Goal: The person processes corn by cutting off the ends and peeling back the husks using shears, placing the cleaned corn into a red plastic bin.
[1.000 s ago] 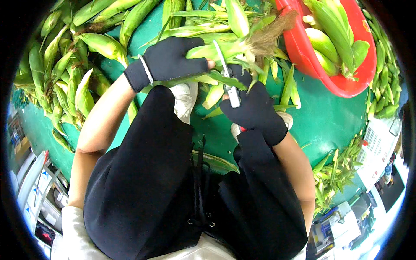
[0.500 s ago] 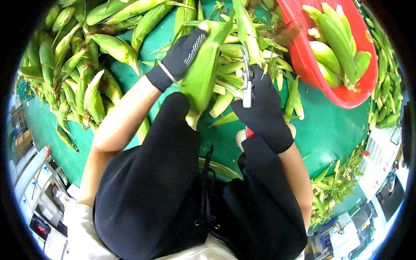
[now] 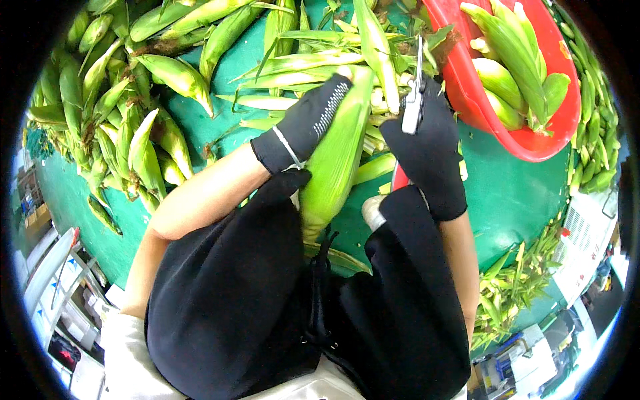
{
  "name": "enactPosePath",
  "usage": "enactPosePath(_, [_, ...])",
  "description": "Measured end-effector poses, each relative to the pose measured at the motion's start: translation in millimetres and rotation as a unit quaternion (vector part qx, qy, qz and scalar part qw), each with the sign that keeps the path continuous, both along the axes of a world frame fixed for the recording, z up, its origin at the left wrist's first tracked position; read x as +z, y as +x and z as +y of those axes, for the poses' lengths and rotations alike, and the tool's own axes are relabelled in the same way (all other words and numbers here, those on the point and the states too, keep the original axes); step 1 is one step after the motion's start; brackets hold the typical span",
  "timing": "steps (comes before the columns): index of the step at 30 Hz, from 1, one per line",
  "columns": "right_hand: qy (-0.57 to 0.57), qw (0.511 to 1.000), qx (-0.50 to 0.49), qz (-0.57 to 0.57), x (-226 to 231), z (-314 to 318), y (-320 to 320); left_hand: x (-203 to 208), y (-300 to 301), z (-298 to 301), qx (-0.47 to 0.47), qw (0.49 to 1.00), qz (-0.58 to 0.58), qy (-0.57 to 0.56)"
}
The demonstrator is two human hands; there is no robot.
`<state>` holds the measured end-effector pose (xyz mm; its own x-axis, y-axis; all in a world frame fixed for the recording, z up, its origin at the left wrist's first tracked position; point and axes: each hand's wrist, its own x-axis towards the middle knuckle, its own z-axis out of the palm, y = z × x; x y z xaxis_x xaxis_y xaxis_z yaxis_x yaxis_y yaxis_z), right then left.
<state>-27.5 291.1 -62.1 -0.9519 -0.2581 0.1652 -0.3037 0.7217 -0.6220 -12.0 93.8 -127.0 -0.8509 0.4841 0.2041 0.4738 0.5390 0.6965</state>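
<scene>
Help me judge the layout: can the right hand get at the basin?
Probably yes: the right hand is just left of the basin, with nothing large between them, though it is holding cutters.

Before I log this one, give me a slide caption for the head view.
Gloved left hand gripping a husk-covered corn ear, right hand holding a red-handled cutter near a red basin.
</scene>
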Motion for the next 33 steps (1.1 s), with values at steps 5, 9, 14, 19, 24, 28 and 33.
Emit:
enactPosePath(5, [-0.206, 0.939, 0.046, -0.272, -14.3, -11.7, 31.0, -4.0, -9.4, -3.2, 0.168, 0.931, -0.222, 0.234])
enactPosePath(9, [-0.279, 0.914, 0.023, -0.293, -13.4, -18.5, 40.3, 37.7, -9.1, 7.1, 0.141, 0.926, -0.246, 0.251])
enactPosePath(14, [-0.108, 0.984, -0.042, -0.134, -28.6, -3.0, 44.3, 78.9, -19.4, -19.8, 0.2, 0.902, -0.286, 0.255])
enactPosePath(19, [0.026, 0.999, -0.034, -0.02, -33.7, -2.2, 42.3, 113.3, -15.9, -13.3, 0.146, 0.859, -0.453, 0.189])
enactPosePath(24, [0.012, 0.997, -0.065, -0.048, -39.9, -2.7, 46.4, 111.8, -13.9, -10.1, 0.164, 0.831, -0.451, 0.282])
enactPosePath(28, [-0.181, 0.976, -0.045, -0.109, -36.4, -10.9, 46.2, 105.2, 0.9, -0.5, 0.161, 0.792, -0.45, 0.379])
enactPosePath(33, [-0.326, 0.923, 0.028, -0.205, -30.5, -21.3, 37.0, 115.8, 10.6, 0.4, -0.01, 0.994, 0.027, 0.106])
